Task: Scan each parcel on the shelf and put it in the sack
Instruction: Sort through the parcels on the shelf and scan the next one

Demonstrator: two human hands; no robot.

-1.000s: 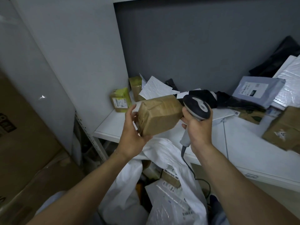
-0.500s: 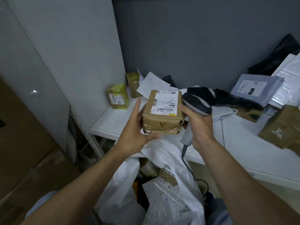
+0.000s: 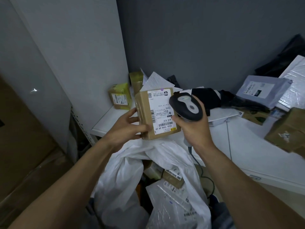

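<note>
While our left hand (image 3: 127, 128) grips the brown parcel (image 3: 155, 114) with its fingers (image 3: 142, 128) wrapped on the near left side, label facing up, our right hand (image 3: 193, 129) clasps the scanner (image 3: 186, 106) just over that label. We hold both above the shelf's (image 3: 257, 156) front edge, over the open white sack (image 3: 125, 176).

We see a tan cardboard parcel (image 3: 155, 114) bearing a white label with black barcodes and a small purple dot, and beside it at three o'clock a dark grey scanner (image 3: 186, 106) with a pale grey top. The sack (image 3: 125, 176) at six o'clock is white, the shelf (image 3: 257, 146) white too, with a yellow-taped box (image 3: 119, 96) at ten o'clock.
</note>
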